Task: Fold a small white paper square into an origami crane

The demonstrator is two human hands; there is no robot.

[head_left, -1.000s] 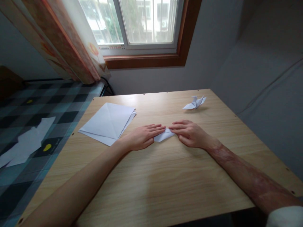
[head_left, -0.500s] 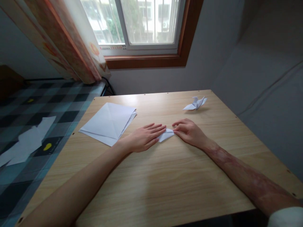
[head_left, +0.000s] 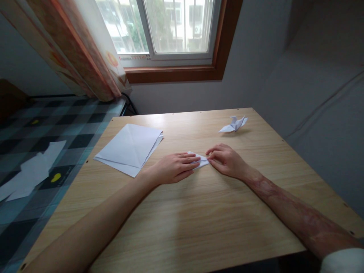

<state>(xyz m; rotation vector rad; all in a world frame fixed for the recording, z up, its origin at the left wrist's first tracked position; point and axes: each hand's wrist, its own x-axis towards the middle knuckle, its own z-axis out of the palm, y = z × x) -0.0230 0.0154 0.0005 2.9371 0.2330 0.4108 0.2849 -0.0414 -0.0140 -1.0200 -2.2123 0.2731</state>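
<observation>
Paper [head_left: 203, 162] (folded) lies under left fingers [head_left: 193, 160], touching right fingers [head_left: 215, 154].

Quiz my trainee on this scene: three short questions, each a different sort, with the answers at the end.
1. True or false: the left hand lies over part of the small folded white paper.

2. Where on the pale wooden table is the white folded-paper bird?
A) Near left corner
B) Near the far right corner
C) Between the two hands

3. Which part of the small folded white paper is at the fingertips of the right hand?

Key: 1. True. 2. B. 3. Its pointed right end.
</observation>
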